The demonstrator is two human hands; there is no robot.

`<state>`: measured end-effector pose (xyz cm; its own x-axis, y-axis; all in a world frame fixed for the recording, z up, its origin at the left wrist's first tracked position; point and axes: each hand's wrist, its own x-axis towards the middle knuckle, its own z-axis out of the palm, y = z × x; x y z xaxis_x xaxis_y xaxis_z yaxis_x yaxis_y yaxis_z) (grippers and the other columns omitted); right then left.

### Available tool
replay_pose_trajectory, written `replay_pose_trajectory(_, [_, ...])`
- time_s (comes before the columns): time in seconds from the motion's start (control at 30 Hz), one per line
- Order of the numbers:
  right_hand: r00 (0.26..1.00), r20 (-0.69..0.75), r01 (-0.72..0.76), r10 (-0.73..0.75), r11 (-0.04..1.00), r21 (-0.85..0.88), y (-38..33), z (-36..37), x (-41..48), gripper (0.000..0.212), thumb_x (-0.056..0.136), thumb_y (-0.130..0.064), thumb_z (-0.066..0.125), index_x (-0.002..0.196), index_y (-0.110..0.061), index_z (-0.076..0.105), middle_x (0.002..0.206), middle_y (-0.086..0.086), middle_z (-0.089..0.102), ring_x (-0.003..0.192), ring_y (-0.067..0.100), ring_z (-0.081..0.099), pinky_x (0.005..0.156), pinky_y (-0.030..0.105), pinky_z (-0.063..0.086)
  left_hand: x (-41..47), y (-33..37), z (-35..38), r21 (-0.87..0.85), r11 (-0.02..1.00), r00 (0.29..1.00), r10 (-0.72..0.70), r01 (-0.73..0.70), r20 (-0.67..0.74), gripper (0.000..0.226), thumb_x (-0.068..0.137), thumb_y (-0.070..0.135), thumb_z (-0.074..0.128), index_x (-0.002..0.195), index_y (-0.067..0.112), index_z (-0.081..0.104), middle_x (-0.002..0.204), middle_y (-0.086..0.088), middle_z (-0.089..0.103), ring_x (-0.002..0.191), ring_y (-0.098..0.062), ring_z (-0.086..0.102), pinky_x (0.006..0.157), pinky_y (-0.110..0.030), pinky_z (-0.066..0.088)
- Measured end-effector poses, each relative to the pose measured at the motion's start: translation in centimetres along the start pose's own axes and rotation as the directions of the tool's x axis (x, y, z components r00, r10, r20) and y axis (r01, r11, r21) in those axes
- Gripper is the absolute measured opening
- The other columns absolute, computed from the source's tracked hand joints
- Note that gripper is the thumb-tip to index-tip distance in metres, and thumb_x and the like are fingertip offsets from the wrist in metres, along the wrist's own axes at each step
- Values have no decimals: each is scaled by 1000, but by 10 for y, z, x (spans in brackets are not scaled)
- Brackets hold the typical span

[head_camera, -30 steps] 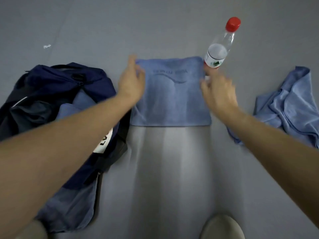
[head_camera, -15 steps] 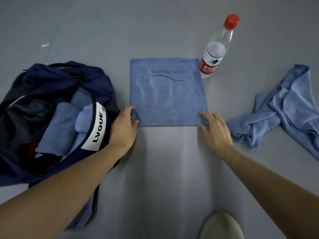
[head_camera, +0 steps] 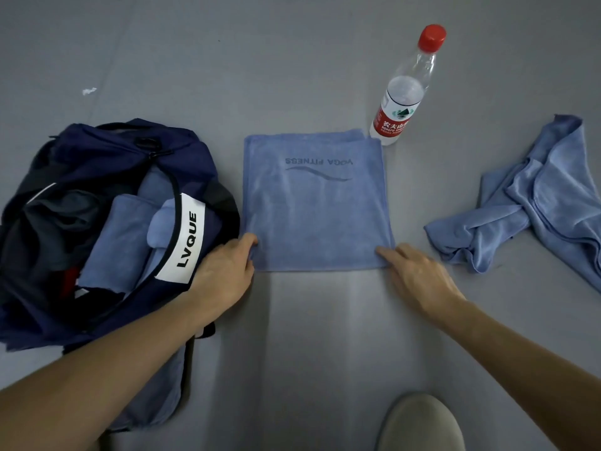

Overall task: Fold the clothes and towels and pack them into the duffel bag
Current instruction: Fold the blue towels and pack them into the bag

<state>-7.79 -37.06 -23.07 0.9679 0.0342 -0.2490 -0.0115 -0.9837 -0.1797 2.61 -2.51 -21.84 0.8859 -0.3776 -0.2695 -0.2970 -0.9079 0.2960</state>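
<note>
A folded blue towel (head_camera: 317, 206) with "YOGA FITNESS" printed on it lies flat on the grey floor in the middle. My left hand (head_camera: 224, 271) pinches its near left corner, and my right hand (head_camera: 419, 278) pinches its near right corner. To the left, touching my left wrist, sits the open navy duffel bag (head_camera: 107, 148) with a white LVQUE label. Inside it are folded blue towels (head_camera: 120, 242) and dark clothes. A crumpled light blue garment (head_camera: 536, 203) lies on the floor at the right.
A clear water bottle (head_camera: 405, 92) with a red cap stands at the towel's far right corner. A grey shoe toe (head_camera: 419, 424) shows at the bottom edge. A small white scrap (head_camera: 89, 91) lies far left on the floor.
Both hands drew back from the towel's far corners to its near corners. Over the last half second they have stayed there.
</note>
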Motion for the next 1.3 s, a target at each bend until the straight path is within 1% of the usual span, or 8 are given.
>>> replay_pose_trajectory(0.17, [998,-43,55,-53,998,29,-15,16,-70,61,69,-10,80,126,-19,60,92,2,55,71,28,61,44,37,51,-44,-8,3,335,910,967,255,-244,12,34,71,23,77,100,17,60,89,-5,59,75,-28,55,53,-36,46])
replay_pose_trajectory(0.27, [987,-131,87,-90,996,-33,-18,20,-83,62,66,-11,83,125,-16,64,103,4,58,85,26,60,57,37,55,-59,-8,19,249,842,871,492,-478,6,44,79,30,77,119,19,63,117,-3,57,99,-25,59,77,-39,56])
replay_pose_trajectory(0.37, [968,-151,187,-201,977,-101,-16,26,-76,50,87,-29,66,135,-15,61,138,11,55,124,32,54,91,41,53,-60,-20,36,222,846,872,448,-485,197,77,92,58,54,158,32,24,164,-3,23,149,-23,27,119,-40,31])
replay_pose_trajectory(0.43, [960,-127,234,-251,963,-131,-10,33,-69,52,94,-39,50,139,-16,58,148,10,51,138,30,46,99,41,49,-56,-28,42,241,848,876,417,-471,243,79,95,65,36,160,36,3,169,-1,-4,155,-21,0,124,-40,9])
replay_pose_trajectory(0.67, [949,-245,199,-200,980,-28,0,32,-57,42,99,-33,45,133,-16,64,140,2,60,136,27,49,102,39,48,-38,-20,31,165,901,916,400,-401,40,41,96,35,57,131,16,61,153,-9,46,142,-28,42,112,-44,43])
replay_pose_trajectory(0.97, [983,-149,133,-104,971,197,-8,15,-71,29,95,-26,52,111,-20,75,127,-4,68,131,24,55,96,37,52,-45,-7,4,25,954,955,298,-297,-9,20,99,30,47,100,23,65,109,6,69,101,-18,68,85,-36,56])
replay_pose_trajectory(1.1, [996,86,-64,33,919,388,-12,-19,-74,11,85,-27,56,76,-22,59,72,-6,60,68,14,56,62,31,46,-39,4,-43,-58,983,961,184,-176,205,2,100,32,53,99,33,54,86,13,67,77,-11,62,70,-35,49])
replay_pose_trajectory(1.3, [927,-136,-243,349,836,491,1,-60,-7,23,92,-23,54,72,-13,52,59,5,54,64,30,51,61,40,41,39,31,-86,-139,981,991,135,-136,-17,13,100,26,55,107,24,67,102,1,73,95,-25,65,82,-39,49])
